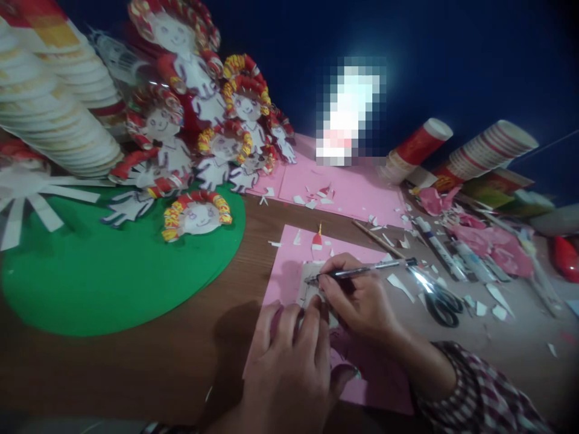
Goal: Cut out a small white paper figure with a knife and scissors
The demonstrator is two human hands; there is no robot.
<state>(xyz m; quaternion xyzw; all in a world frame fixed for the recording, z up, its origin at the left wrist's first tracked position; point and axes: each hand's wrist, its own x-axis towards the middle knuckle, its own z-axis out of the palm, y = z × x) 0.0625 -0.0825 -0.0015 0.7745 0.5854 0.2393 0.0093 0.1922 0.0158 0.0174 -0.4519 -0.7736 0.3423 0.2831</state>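
Note:
My right hand (364, 304) pinches a dark pen (380, 267), its tip on a small pale piece of paper (308, 290) that bears dark drawn lines. My left hand (287, 355) lies over the lower part of that piece, fingers stretched out and pressing down, hiding much of it. Beneath both hands is a pink sheet (279, 265). A small red and white cutout with a yellow tip (317, 240) rests near the sheet's top. Scissors (441, 304) with dark handles lie right of my right hand.
Paper dolls with red and yellow curled hair (246, 108) stand at the back left, beside a green oval sheet (136, 283). Stacked paper cups (497, 147) lean at the back right. White scraps (499, 312), markers (438, 247) and crumpled pink paper (502, 247) cover the right side.

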